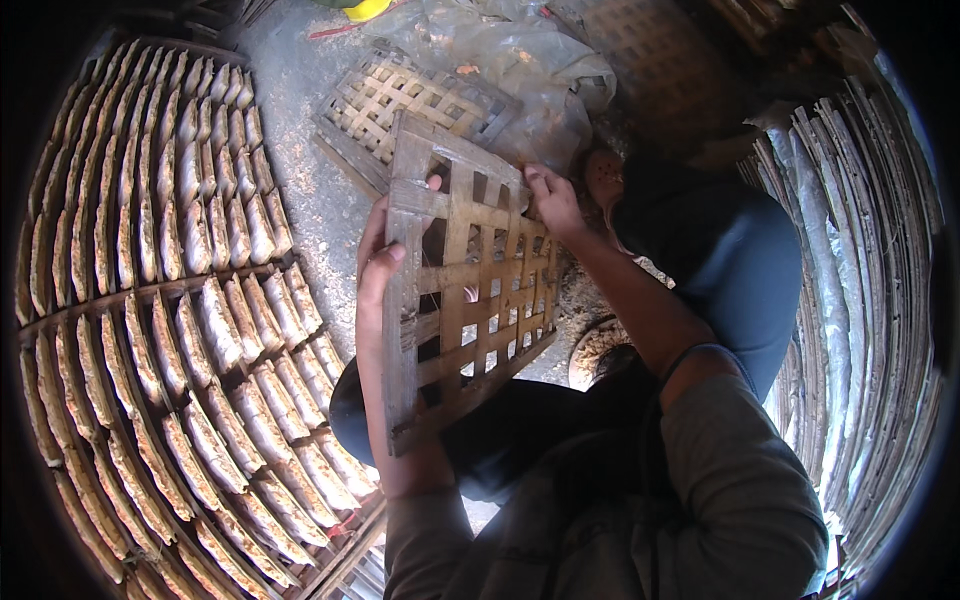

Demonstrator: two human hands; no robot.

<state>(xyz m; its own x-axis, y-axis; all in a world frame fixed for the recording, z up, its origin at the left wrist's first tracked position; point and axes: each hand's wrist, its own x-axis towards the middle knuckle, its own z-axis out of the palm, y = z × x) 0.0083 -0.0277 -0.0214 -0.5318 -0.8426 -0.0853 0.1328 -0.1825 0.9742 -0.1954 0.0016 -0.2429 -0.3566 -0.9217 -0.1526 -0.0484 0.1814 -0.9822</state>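
I hold a flat woven bamboo lattice tray point(470, 280) tilted up in front of me. My left hand point(378, 262) grips its left edge, fingers wrapped round the slat. My right hand point(553, 200) pinches its upper right edge. The tray's square openings show nothing on it. My knees in dark trousers point(720, 260) lie below it.
A large rack point(150, 300) on the left carries several rows of overlapping pale flat pieces. A second lattice tray point(400, 105) lies on the concrete floor behind, beside crumpled plastic sheeting point(510, 50). Stacked trays stand on edge at the right point(860, 300).
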